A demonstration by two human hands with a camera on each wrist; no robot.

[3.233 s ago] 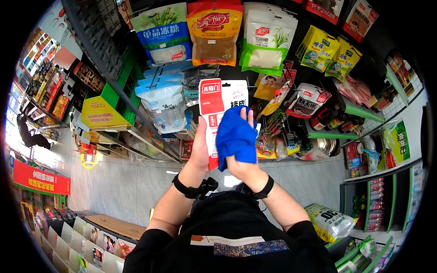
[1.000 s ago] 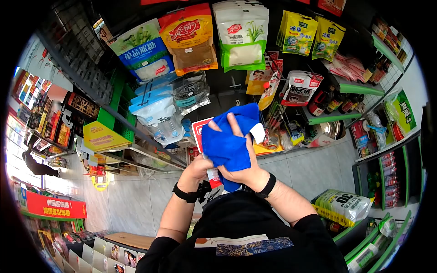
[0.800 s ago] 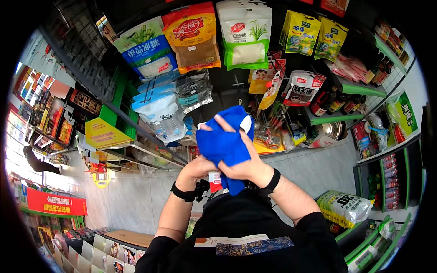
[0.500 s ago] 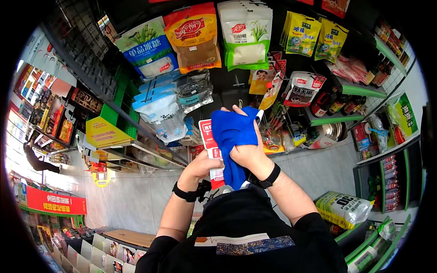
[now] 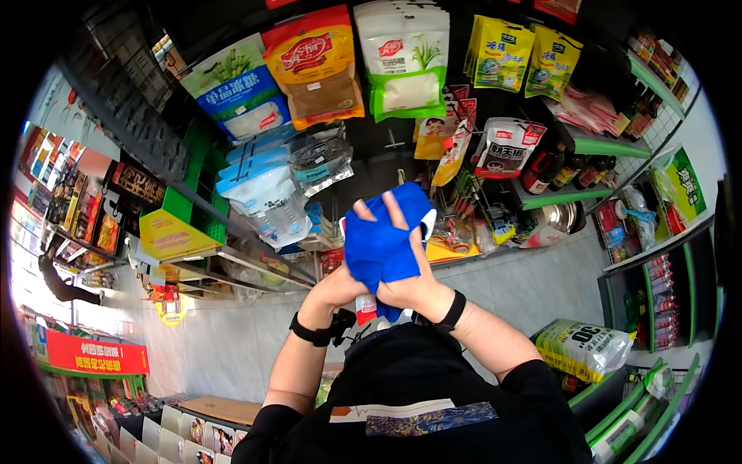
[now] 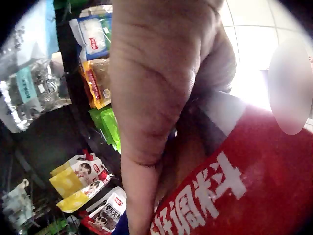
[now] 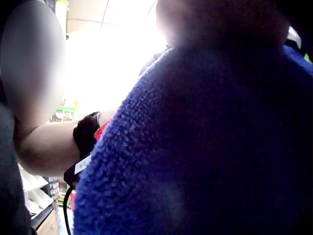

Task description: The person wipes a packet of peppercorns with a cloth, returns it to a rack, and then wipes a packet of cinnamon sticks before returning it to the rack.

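A blue cloth lies over a red and white packet, whose lower end shows beneath it in the head view. My left hand grips the packet at its lower left; the cloth hides its fingertips. My right hand holds the cloth against the packet's front, two fingers lying over the top. In the left wrist view my left hand is beside the packet's red face with white characters. The cloth fills most of the right wrist view.
Hanging bags include a blue and green one, an orange one, a white and green one and yellow packets. A blue-white pouch hangs nearer. Shelving flanks the left; a large sack stands at the right.
The cloth and right hand have shifted left and spread over the packet, covering most of its front, which showed half a second ago. The left hand keeps its grip.
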